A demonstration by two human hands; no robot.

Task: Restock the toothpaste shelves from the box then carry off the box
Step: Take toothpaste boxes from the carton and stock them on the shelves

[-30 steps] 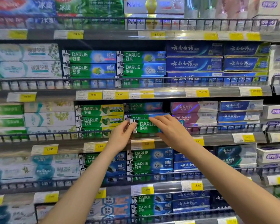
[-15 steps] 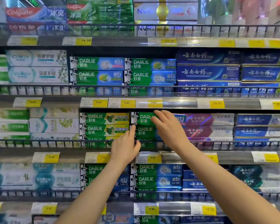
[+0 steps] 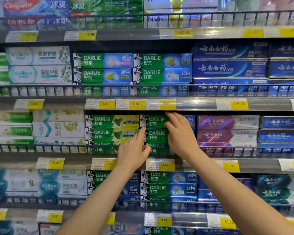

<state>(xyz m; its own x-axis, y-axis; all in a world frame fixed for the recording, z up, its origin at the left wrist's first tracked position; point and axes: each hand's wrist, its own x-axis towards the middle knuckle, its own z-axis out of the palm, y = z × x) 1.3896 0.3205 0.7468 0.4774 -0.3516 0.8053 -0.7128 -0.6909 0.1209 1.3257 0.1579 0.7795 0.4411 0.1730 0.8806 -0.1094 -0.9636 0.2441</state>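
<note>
Hands work at the third shelf (image 3: 185, 164) from the top. Left hand (image 3: 133, 154) rests straight fingers on the left end of the stacked green DARLIE cartons (image 3: 157, 128). Right hand (image 3: 181, 134) lies flat, fingers extended, over the top two cartons. Neither appears to grip, though contact is partly hidden. Tags below read 7.50 (image 3: 110, 164) and 9.00 (image 3: 165, 165). Adjacent cartons (image 3: 112, 122) are also DARLIE.

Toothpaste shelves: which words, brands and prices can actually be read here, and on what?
"DARLIE 好来": green cartons under the right hand and left hand.
"Colgate", "冰爽": top-left cartons.
"NVR": white box.
"云南白药": blue cartons.
"9.00": tag.
"29.90": tag.
"14.90": tag.
Small print: blurred.
</note>
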